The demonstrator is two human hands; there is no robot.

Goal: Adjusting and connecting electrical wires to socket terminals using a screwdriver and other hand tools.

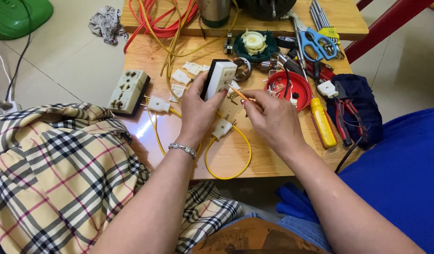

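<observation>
A white socket block [220, 79] with a black back is held upright above the wooden table [236, 160], its face turned toward the right. The left hand [198, 110] wraps around its lower part, thumb on the white face and fingers behind, closed firmly on it. The block sits at the top of that grip, sticking up past the fingertips. The right hand [273, 120] pinches a thin orange screwdriver [240, 95] between thumb and fingers, closed on its handle end; the tip points up and left and meets the face of the socket block.

Just beneath the hands lies a white plug [222, 128] on a loop of yellow wire [226, 174]. Another white plug [158, 104] lies to the left, near a beige multi-socket block [127, 91] at the table edge. To the right sit a red bowl [292, 84] of small parts, a yellow screwdriver handle [323, 123], pliers [344, 115] on dark blue cloth [367, 108], and blue scissors [318, 43] farther back. Red and yellow cables [165, 19] coil at the far end. A checked cloth [62, 174] covers the lower left.
</observation>
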